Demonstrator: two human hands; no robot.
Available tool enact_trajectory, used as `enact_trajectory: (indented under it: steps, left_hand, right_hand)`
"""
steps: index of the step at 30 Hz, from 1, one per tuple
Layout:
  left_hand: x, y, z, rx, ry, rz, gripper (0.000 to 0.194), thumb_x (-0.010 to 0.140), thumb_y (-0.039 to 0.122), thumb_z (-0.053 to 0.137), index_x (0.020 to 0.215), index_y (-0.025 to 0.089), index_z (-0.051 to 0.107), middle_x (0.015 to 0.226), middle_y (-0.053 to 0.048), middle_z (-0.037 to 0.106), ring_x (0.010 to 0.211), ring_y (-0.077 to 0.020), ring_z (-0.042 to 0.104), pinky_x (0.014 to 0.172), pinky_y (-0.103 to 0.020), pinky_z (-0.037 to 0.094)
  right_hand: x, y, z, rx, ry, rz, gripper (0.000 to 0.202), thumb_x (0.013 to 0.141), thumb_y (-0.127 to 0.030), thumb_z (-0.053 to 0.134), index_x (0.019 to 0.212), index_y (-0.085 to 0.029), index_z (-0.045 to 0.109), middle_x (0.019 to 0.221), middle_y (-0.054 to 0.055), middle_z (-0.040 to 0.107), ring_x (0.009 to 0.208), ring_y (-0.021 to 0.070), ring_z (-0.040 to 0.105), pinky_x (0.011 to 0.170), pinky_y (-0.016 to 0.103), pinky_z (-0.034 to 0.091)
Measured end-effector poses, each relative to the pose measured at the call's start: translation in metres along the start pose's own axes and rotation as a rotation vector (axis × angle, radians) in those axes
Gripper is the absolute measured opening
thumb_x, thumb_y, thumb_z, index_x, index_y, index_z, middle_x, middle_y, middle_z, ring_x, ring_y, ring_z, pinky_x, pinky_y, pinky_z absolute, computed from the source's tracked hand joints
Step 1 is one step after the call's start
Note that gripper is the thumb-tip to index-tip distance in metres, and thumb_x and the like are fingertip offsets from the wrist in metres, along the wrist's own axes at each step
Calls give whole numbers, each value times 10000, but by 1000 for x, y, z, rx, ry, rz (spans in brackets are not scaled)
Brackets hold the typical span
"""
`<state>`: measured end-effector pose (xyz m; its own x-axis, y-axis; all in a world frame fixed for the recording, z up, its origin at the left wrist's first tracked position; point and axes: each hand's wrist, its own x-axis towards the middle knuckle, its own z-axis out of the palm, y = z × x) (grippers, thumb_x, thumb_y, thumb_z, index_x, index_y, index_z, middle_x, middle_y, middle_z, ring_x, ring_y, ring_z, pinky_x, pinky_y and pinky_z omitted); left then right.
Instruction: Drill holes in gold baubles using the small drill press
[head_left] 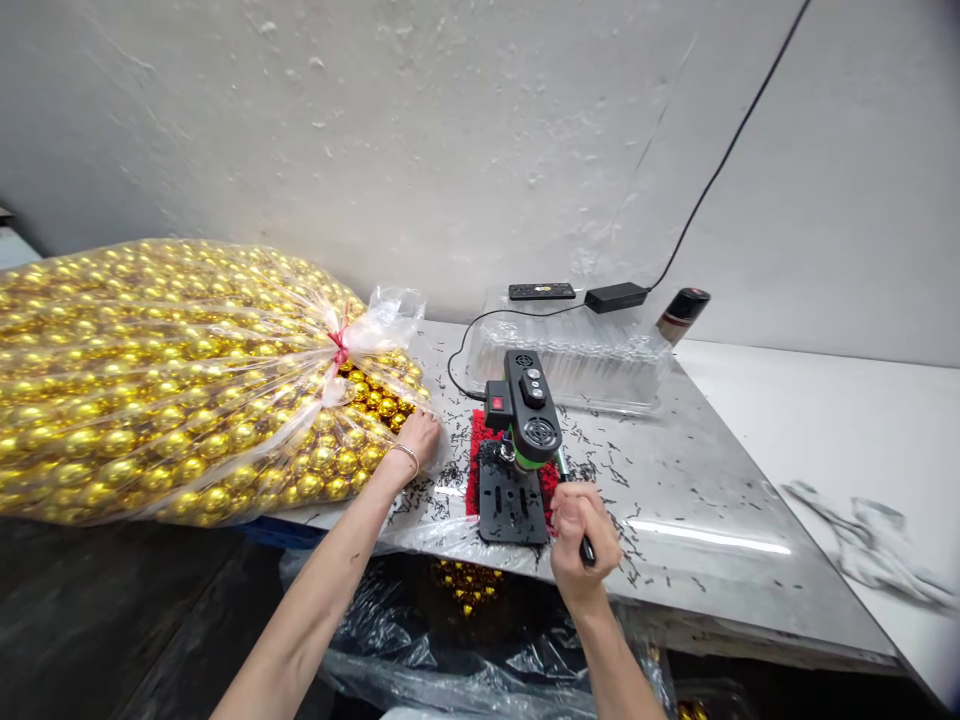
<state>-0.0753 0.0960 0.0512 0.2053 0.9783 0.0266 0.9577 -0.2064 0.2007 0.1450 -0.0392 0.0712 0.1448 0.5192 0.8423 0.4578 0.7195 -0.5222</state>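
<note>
My right hand (pixel 585 540) is wrapped around the black lever handle (pixel 588 552) of a small black bench machine (pixel 534 410). This machine has round vents, buttons on top, a red switch at its side and a slotted base plate (pixel 513 500). At the bag's right edge, my left hand (pixel 420 437) rests low with its fingers curled; what they hold, if anything, is hidden. Just beyond it, shiny gold balls (pixel 382 403) show at a gap in the big clear plastic bag (pixel 187 390). A red tie (pixel 339 345) gathers the bag's neck.
Small black scraps litter the metal tabletop (pixel 705 480) around a red mat (pixel 474 480). Behind the machine are a clear plastic tray (pixel 592 360), a power adapter (pixel 615 297), a remote (pixel 541 291) and a dark can (pixel 684 312). More gold balls (pixel 466 585) lie in dark plastic below the edge.
</note>
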Motion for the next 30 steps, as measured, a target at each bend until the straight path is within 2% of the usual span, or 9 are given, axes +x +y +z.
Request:
enact_trajectory:
  steps: [4, 7, 9, 11, 14, 17, 21, 27, 30]
  left_hand:
    - [-16, -4, -13, -45, 53, -11, 215, 825, 50, 589, 1028, 51, 658, 1121, -203, 646, 1085, -281, 578, 971, -415, 450]
    - [-42, -14, -23, -151, 136, -49, 363, 880, 165, 547, 1230, 80, 592, 1110, -173, 662, 997, -276, 604, 882, -406, 482]
    - [-64, -15, -22, -476, 224, -118, 435, 892, 323, 578, 1293, 154, 567, 1030, -100, 692, 883, -239, 628, 788, -373, 508]
    - [-85, -6, -14, -961, 283, -211, 509, 836, 454, 650, 1269, 193, 592, 981, -57, 703, 848, -210, 637, 736, -330, 513]
    - [-105, 27, 12, -1531, 227, -323, 572, 741, 515, 741, 1191, 176, 643, 1005, -64, 713, 915, -194, 639, 762, -293, 507]
    - [-107, 65, 44, -1790, 141, -414, 574, 643, 496, 821, 1090, 160, 692, 968, -62, 714, 833, -159, 635, 745, -268, 494]
    - [-93, 87, 70, -1706, 140, -383, 521, 664, 459, 809, 1086, 176, 693, 964, -38, 699, 816, -143, 615, 773, -270, 481]
    - [-88, 85, 76, -1054, 218, -155, 371, 804, 397, 693, 1134, 228, 699, 1007, -64, 681, 926, -221, 607, 850, -367, 477]
    - [-88, 88, 79, -832, 278, -56, 327, 838, 373, 670, 1133, 237, 702, 993, -76, 674, 978, -249, 600, 904, -414, 466]
  right_hand:
    - [-1, 1, 1, -9, 0, -13, 279, 885, -16, 427, 676, -201, 443, 672, -10, 491, 624, 113, 490, 548, 255, 365]
    - [-2, 2, 1, -7, 4, -10, 279, 885, -23, 429, 672, -202, 445, 666, -10, 491, 632, 118, 500, 553, 259, 375]
    - [-2, 2, 1, -3, 9, -1, 275, 889, -39, 431, 669, -203, 450, 661, -9, 493, 627, 122, 502, 554, 264, 380]
    - [-2, 2, 1, -8, 12, 10, 276, 894, -55, 433, 663, -204, 451, 654, -10, 492, 623, 123, 503, 552, 267, 382]
    - [-3, 2, 1, -17, 21, 16, 284, 899, -63, 428, 653, -205, 444, 644, -11, 486, 620, 122, 504, 546, 266, 378]
    - [-3, 2, 1, -23, 14, 13, 287, 898, -58, 424, 652, -205, 440, 648, -9, 489, 620, 120, 500, 545, 266, 380]
    - [-2, 0, -2, -25, -34, 2, 264, 892, -49, 436, 680, -205, 451, 662, -6, 496, 640, 123, 505, 562, 265, 402]
    - [0, -1, -3, -46, -32, 6, 244, 900, -71, 440, 700, -210, 446, 667, -4, 503, 636, 127, 513, 566, 268, 417]
    - [1, -1, -3, -48, -37, -4, 232, 903, -84, 440, 709, -210, 454, 673, -1, 509, 633, 128, 513, 562, 270, 420]
